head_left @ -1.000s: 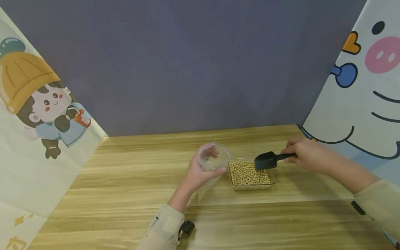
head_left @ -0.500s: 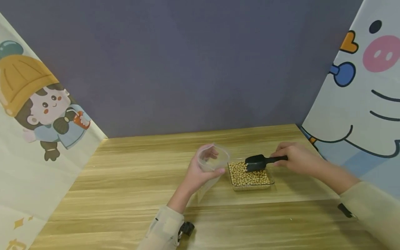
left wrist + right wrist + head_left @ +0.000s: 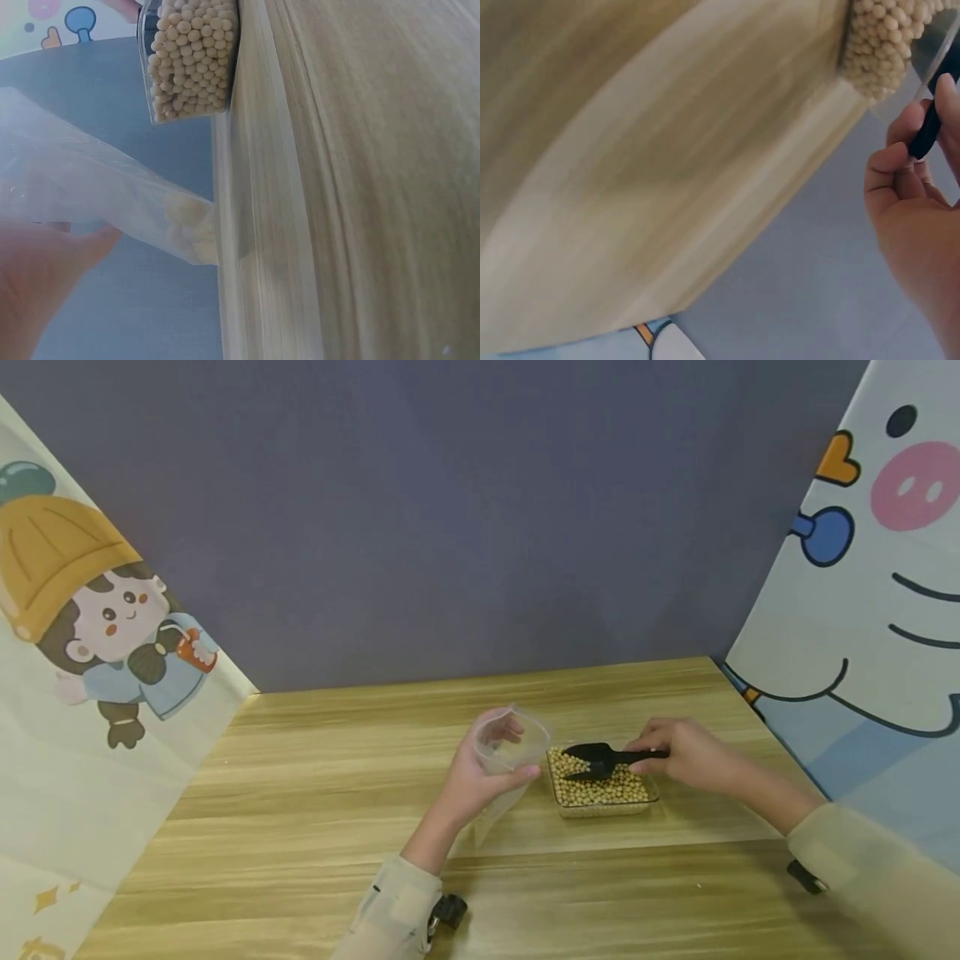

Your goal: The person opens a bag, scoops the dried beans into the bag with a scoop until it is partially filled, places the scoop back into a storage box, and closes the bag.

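Your right hand, the nearer to the beans, pinches the scoop, its long axis aimed toward the left edge of the counter. The tray lies toward the far right corner, just beside the bag your left hand grips.

You can pass over the tabletop in front of the bean dish. Left of the dish, your left hand and the clear bag stand in your way; right of it, your right hand on the scoop. The grey wall rises behind it.
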The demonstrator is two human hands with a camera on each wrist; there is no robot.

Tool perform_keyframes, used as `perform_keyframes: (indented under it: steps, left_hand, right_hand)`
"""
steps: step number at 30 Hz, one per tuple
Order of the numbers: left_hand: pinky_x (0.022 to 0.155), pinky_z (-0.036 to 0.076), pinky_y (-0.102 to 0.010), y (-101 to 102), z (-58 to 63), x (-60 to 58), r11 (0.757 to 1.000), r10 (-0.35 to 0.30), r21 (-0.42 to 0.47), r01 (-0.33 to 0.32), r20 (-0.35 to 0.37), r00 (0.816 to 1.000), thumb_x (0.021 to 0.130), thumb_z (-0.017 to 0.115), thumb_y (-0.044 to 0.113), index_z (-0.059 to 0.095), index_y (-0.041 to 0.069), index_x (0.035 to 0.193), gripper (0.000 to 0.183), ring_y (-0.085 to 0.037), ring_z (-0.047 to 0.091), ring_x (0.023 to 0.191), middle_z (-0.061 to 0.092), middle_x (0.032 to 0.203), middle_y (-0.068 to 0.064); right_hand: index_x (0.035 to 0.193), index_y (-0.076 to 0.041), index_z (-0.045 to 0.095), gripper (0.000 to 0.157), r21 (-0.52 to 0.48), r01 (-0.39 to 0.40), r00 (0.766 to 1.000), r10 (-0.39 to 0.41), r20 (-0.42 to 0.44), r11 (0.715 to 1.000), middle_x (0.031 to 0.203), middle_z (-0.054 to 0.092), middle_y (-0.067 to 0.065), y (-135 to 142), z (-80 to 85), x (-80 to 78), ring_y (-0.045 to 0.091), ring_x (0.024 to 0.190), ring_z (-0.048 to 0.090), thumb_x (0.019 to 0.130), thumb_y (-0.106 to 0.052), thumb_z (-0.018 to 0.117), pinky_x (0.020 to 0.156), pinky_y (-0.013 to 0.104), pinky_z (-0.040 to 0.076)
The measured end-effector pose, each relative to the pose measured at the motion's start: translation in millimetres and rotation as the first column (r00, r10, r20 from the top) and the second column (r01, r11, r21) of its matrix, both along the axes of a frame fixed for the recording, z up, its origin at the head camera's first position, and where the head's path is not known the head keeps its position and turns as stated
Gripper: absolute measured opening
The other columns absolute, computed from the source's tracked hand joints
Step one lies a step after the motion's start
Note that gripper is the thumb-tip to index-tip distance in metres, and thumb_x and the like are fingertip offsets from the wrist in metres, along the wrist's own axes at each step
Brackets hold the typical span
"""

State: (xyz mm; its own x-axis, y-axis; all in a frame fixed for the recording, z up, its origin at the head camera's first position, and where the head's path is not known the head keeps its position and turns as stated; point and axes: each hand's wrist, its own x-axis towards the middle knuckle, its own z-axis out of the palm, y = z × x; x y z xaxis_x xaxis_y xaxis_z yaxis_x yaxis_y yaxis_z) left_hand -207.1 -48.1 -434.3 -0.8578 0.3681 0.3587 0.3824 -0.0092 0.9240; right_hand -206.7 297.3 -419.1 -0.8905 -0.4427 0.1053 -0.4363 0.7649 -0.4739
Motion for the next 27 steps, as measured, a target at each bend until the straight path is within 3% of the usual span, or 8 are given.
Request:
perform_keyframes:
  steps: [5, 12, 23, 27]
  left_hand:
    - [0.126, 0.036, -0.061, 1.1, 0.0, -0.1, 1.0, 0.002, -0.008, -0.002, 0.002, 1.0, 0.082, 0.09, 0.01, 0.046, 0.002, 0.153, 0.084, -0.038, 0.059, 0.129, 0.062, 0.135, -0.024]
    - [0.125, 0.036, -0.064, 2.6, 0.2, 0.9, 1.0, 0.004, -0.006, -0.004, 0.005, 1.0, 0.081, 0.09, 0.009, 0.048, 0.005, 0.153, 0.083, -0.036, 0.059, 0.128, 0.063, 0.135, -0.023]
    - [0.124, 0.036, -0.066, 4.1, 0.4, 2.6, 1.0, 0.002, 0.003, -0.002, -0.005, 1.0, 0.081, 0.09, 0.009, 0.047, 0.002, 0.153, 0.084, -0.042, 0.058, 0.129, 0.062, 0.136, -0.024]
    - [0.123, 0.037, -0.066, 5.5, 1.2, 2.1, 1.0, 0.007, -0.012, -0.007, -0.006, 1.0, 0.08, 0.09, 0.008, 0.046, 0.001, 0.153, 0.086, -0.039, 0.059, 0.128, 0.063, 0.136, -0.023]
  right_hand:
    - [0.114, -0.014, 0.08, 0.026, -0.091, 0.084, 0.994, -0.076, 0.08, 0.992, 0.102, 0.073, -0.001, 1.7, -8.6, 0.6, 0.003, 0.075, 0.055, 0.092, -0.028, 0.083, 0.061, 0.024, 0.047]
    - [0.119, -0.011, 0.076, 0.032, -0.219, 0.175, 0.963, -0.12, 0.24, 0.96, 0.117, 0.074, 0.011, 7.3, -19.0, -0.2, 0.011, 0.088, 0.071, 0.095, -0.032, 0.08, 0.067, 0.028, 0.058]
    - [0.118, -0.009, 0.079, 0.032, -0.247, 0.186, 0.974, -0.146, 0.17, 0.951, 0.119, 0.076, 0.013, 14.9, -24.6, 5.1, 0.003, 0.085, 0.068, 0.094, -0.03, 0.082, 0.068, 0.024, 0.057]
    - [0.12, -0.004, 0.077, 0.034, -0.308, 0.205, 0.965, -0.139, 0.222, 0.929, 0.124, 0.074, 0.019, 17.9, -24.2, 8.3, 0.005, 0.086, 0.073, 0.095, -0.027, 0.081, 0.071, 0.027, 0.063]
